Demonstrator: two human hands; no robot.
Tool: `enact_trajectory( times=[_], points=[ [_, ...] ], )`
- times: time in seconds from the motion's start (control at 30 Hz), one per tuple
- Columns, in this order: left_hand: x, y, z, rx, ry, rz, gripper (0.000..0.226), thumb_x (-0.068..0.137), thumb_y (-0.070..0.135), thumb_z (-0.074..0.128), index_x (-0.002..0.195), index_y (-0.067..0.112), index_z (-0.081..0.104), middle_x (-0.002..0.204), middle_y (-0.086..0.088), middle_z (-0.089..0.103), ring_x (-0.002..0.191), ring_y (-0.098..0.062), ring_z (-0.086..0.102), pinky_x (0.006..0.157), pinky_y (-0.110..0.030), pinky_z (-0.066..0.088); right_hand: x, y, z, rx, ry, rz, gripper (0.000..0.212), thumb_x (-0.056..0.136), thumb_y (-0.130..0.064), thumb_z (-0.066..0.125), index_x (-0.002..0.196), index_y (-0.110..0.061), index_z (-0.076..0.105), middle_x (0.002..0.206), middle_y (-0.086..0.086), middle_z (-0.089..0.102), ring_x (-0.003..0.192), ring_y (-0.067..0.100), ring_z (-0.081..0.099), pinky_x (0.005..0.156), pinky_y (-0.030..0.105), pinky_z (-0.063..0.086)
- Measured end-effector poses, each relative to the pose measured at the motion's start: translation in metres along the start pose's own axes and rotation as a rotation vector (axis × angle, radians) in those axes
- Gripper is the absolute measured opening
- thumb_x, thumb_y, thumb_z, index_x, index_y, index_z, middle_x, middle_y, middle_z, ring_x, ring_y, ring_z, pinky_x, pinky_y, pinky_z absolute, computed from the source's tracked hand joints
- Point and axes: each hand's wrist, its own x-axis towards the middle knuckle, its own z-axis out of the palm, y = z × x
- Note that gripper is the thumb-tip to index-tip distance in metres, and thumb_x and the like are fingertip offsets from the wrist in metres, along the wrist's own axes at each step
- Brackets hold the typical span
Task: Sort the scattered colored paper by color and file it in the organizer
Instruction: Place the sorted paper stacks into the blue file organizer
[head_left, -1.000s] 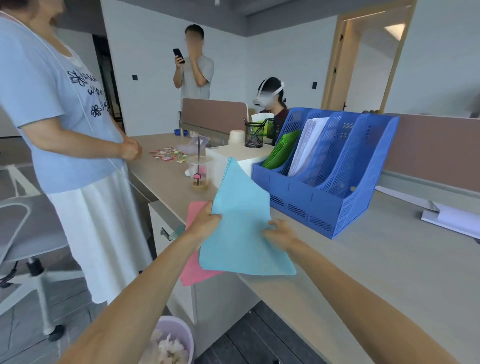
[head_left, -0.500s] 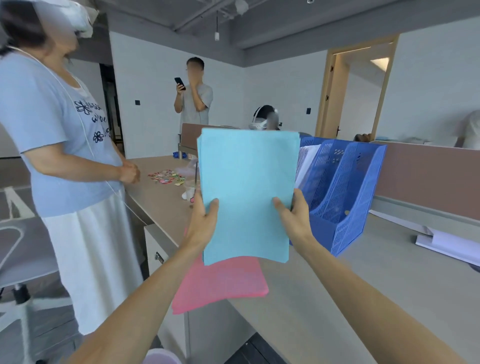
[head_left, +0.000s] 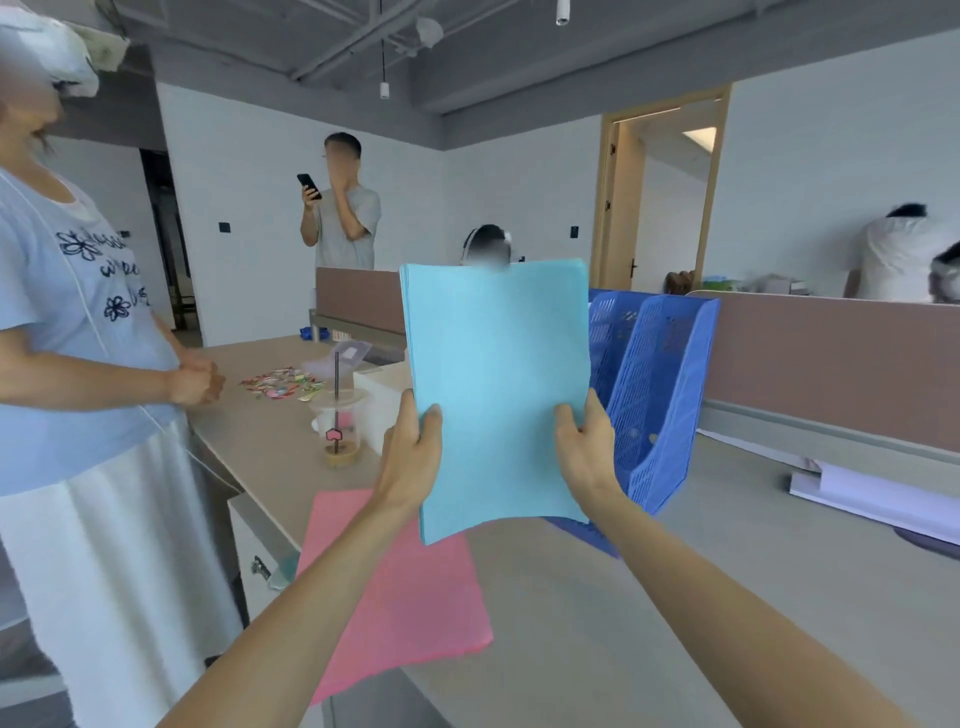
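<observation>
A stack of light blue paper (head_left: 498, 384) is held upright in front of me, above the desk. My left hand (head_left: 413, 452) grips its lower left edge and my right hand (head_left: 587, 447) grips its lower right edge. Behind the stack stands the blue mesh organizer (head_left: 660, 395); the paper hides most of its compartments. A stack of pink paper (head_left: 395, 592) lies flat on the desk below my left arm, hanging over the desk's near edge.
A plastic cup with a straw (head_left: 337, 431) and a white box (head_left: 384, 387) stand left of the stack. Small colored bits (head_left: 280, 384) lie farther back. A person in a blue top (head_left: 78, 364) stands at the desk's left. White sheets (head_left: 872, 493) lie at right.
I have lifted the blue stack from lying tilted over the desk to upright at chest height, both hands now on its lower edges. The view has tilted upward.
</observation>
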Motion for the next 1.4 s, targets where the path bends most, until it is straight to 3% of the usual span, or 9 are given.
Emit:
enact_trajectory(
  times=[0.13, 0.33, 0.5, 0.67, 0.8, 0.93, 1.07, 1.2, 1.4],
  points=[
    [0.034, 0.028, 0.035, 0.092, -0.008, 0.168, 0.007, 0.099, 0.028, 0.034, 0.101, 0.029, 0.040, 0.083, -0.017, 0.061, 0.068, -0.035, 0.056, 0.062, -0.041, 0.044, 0.060, -0.009, -0.018, -0.042, 0.056, 0.012, 0.019, 0.092, -0.009, 0.032, 0.102, -0.006, 0.048, 0.076, 0.006, 0.037, 0.064, 0.018, 0.029, 0.052, 0.030, 0.028],
    [0.082, 0.057, 0.073, 0.241, 0.056, 0.381, 0.010, 0.099, 0.026, 0.032, 0.097, 0.017, 0.035, 0.059, -0.011, 0.046, 0.053, -0.033, 0.039, 0.051, -0.042, 0.036, 0.131, -0.017, -0.030, -0.188, 0.064, 0.039, 0.027, 0.096, -0.008, 0.035, 0.122, -0.005, 0.040, 0.091, 0.012, 0.051, 0.069, 0.023, 0.043, 0.054, 0.030, 0.035],
    [0.106, 0.065, 0.091, 0.316, 0.113, 0.424, 0.013, 0.101, 0.020, 0.033, 0.089, 0.017, 0.028, 0.053, -0.001, 0.031, 0.052, -0.034, 0.035, 0.051, -0.037, 0.026, 0.171, -0.021, -0.032, -0.394, -0.020, 0.019, 0.062, 0.095, -0.015, 0.053, 0.149, -0.010, 0.024, 0.145, 0.011, 0.035, 0.123, 0.031, 0.046, 0.091, 0.040, 0.044],
    [0.116, 0.061, 0.123, 0.424, 0.098, 0.452, 0.017, 0.101, 0.021, 0.033, 0.109, 0.008, 0.040, 0.056, -0.003, 0.041, 0.059, -0.037, 0.048, 0.051, -0.037, 0.029, 0.189, -0.024, -0.036, -0.379, -0.070, -0.102, 0.048, 0.094, -0.011, 0.048, 0.141, -0.015, 0.036, 0.135, 0.009, 0.040, 0.118, 0.028, 0.048, 0.078, 0.029, 0.039],
    [0.119, 0.055, 0.153, 0.457, 0.099, 0.472, 0.015, 0.101, 0.020, 0.034, 0.105, 0.007, 0.041, 0.054, -0.001, 0.041, 0.052, -0.033, 0.043, 0.049, -0.034, 0.026, 0.198, -0.024, -0.040, -0.307, -0.048, -0.063, 0.036, 0.093, -0.012, 0.042, 0.129, -0.015, 0.046, 0.094, 0.005, 0.050, 0.072, 0.017, 0.049, 0.061, 0.025, 0.039],
    [0.118, 0.045, 0.178, 0.506, 0.066, 0.473, 0.016, 0.102, 0.023, 0.032, 0.105, 0.009, 0.040, 0.063, -0.008, 0.047, 0.050, -0.033, 0.048, 0.045, -0.032, 0.021, 0.207, -0.021, -0.046, -0.297, -0.133, 0.071, 0.004, 0.101, -0.020, 0.040, 0.100, -0.016, 0.043, 0.081, -0.009, 0.042, 0.096, 0.013, 0.040, 0.084, 0.025, 0.032],
    [0.112, 0.031, 0.191, 0.562, 0.018, 0.443, 0.018, 0.102, 0.020, 0.032, 0.107, 0.007, 0.043, 0.053, -0.001, 0.037, 0.041, -0.020, 0.032, 0.042, -0.030, 0.017, 0.205, -0.019, -0.060, -0.248, 0.042, -0.024, 0.015, 0.091, -0.006, 0.043, 0.100, -0.008, 0.056, 0.088, 0.002, 0.056, 0.085, 0.022, 0.050, 0.070, 0.032, 0.042],
    [0.106, 0.012, 0.198, 0.610, -0.082, 0.450, 0.018, 0.103, 0.020, 0.031, 0.108, 0.007, 0.042, 0.049, 0.006, 0.033, 0.038, -0.019, 0.030, 0.040, -0.030, 0.018, 0.205, -0.017, -0.070, -0.287, 0.037, -0.033, 0.052, 0.095, -0.013, 0.043, 0.146, -0.016, 0.033, 0.139, 0.002, 0.048, 0.119, 0.023, 0.050, 0.096, 0.043, 0.047],
    [0.097, -0.015, 0.208, 0.542, -0.223, 0.375, 0.023, 0.104, 0.022, 0.029, 0.116, 0.003, 0.038, 0.052, 0.004, 0.037, 0.041, -0.017, 0.034, 0.044, -0.030, 0.025, 0.199, -0.007, -0.077, -0.319, 0.033, -0.016, 0.057, 0.094, -0.015, 0.043, 0.149, -0.018, 0.029, 0.142, -0.001, 0.046, 0.116, 0.023, 0.053, 0.092, 0.046, 0.050]
  ],
)
